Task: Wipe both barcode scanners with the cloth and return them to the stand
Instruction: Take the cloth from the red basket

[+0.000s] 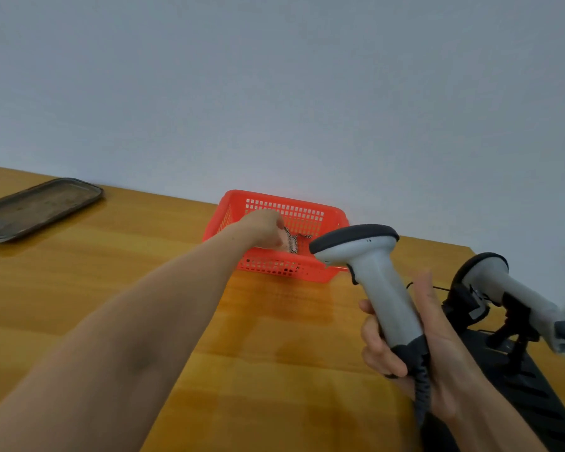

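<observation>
My right hand (405, 347) grips the handle of a grey barcode scanner (369, 256) with a black head rim, holding it upright above the table. Its coiled cable hangs below my palm. The second grey scanner (503, 285) rests on the black stand (516, 324) at the far right. My left hand (261, 228) reaches into the red basket (307, 269), its fingers on a black-and-white patterned cloth (292, 241) lying inside. The fingertips are hidden behind the hand, so the grasp is unclear.
A wooden table (144, 272) runs up to a plain grey wall. A dark metal tray (36, 207) lies at the far left. A black ribbed mat (535, 393) sits under the stand at the right edge.
</observation>
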